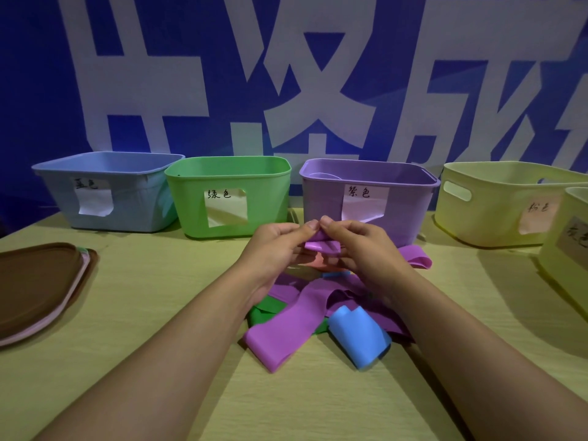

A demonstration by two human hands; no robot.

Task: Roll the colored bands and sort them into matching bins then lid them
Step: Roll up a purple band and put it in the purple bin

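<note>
A pale wooden table [133, 313] is seen from above, with two bare forearms reaching forward over it. A purple band [319, 246] is held up just in front of the purple bin [369, 202]. It is pinched from both sides: the left hand [276, 246] has its thumb and fingers curled onto the band's left end, and the right hand [359, 243] has its thumb and fingers curled onto the right end. The two thumbs nearly meet above the band, which is partly folded or rolled — how many turns cannot be told.

Below the hands, a loose pile of bands [315, 307] is spread on the table: several purple strips, a curled blue band [358, 335] at the near right, a green band [267, 310] under the purple ones, and a small patch of red or pink beneath the hands.

Along the far edge, open bins are lined up against a blue wall [38, 90] painted with large white characters. From left to right are found a blue bin [108, 192], a green bin [229, 195], the purple bin and a pale yellow bin [496, 205]; part of another yellowish bin [569, 249] is cut off at the right edge. A handwritten paper label is fixed to the front of each.

At the left, a stack of lids [38, 288] is laid flat on the table, a brown one on top.
</note>
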